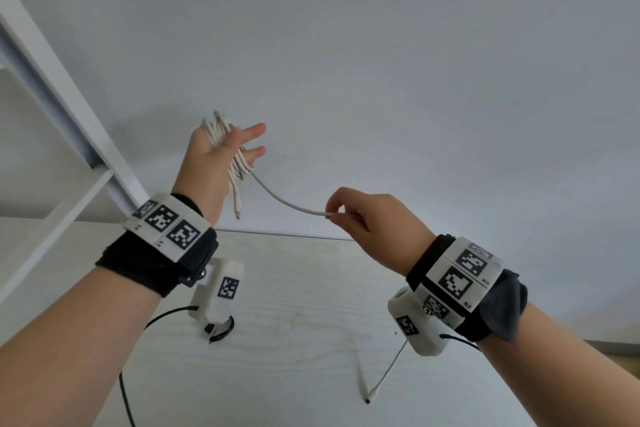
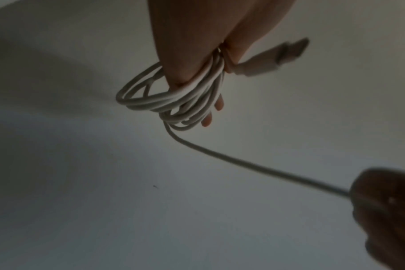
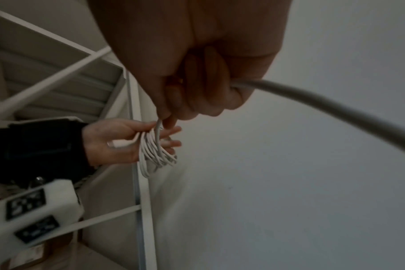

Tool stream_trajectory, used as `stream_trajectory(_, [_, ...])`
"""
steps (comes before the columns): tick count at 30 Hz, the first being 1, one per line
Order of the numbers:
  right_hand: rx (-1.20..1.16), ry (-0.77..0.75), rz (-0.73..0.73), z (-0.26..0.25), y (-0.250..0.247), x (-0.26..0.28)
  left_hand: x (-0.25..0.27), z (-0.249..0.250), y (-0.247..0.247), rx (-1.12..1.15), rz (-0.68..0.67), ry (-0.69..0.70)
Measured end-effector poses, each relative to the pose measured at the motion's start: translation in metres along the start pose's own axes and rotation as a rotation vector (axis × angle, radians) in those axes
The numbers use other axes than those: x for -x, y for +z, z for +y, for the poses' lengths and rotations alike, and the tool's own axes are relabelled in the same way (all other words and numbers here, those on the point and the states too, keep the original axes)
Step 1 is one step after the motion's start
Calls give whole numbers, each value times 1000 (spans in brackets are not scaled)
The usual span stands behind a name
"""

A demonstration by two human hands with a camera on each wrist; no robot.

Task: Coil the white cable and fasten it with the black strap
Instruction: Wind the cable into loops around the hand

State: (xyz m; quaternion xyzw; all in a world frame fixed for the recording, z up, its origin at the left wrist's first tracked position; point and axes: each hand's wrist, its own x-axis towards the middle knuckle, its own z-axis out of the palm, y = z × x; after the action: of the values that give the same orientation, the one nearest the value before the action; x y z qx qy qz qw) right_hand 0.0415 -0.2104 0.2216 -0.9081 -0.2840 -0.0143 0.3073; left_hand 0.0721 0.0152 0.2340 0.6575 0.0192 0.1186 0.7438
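The white cable (image 1: 239,166) is wound in several loops (image 2: 173,102) round my raised left hand (image 1: 242,146), whose fingers (image 3: 171,131) are straight. One plug (image 2: 287,53) sticks out by the thumb and hangs below the palm. A slack stretch (image 1: 284,201) runs from the coil to my right hand (image 1: 334,213), which pinches it between thumb and forefinger. Beyond that hand the cable (image 3: 324,102) drops to the table, its other plug (image 1: 367,400) lying there. The black strap (image 1: 221,331) lies curled on the table under my left wrist, half hidden by the wrist camera.
Both hands are held above a pale wooden table (image 1: 294,288) in front of a plain white wall. A white shelf frame (image 1: 69,114) slants up on the left, close to my left forearm. Black camera leads hang from both wrists.
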Motion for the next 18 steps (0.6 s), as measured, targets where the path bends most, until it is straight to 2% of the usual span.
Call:
stream_trajectory(6, [-23,-113,42,-21,-8,-6,28,2,20,-253,-167,-150])
stream_trajectory(9, [-51,-139,62,-26,-8,-9,35,-3,25,-211,-169,-227])
stream_trajectory(12, [-87,-153,82,-27,-7,-12,41,-10,30,-190,-233,-263])
stream_trajectory(18, [-145,-84,127,-23,-14,-18,60,-12,38,-126,-359,-362])
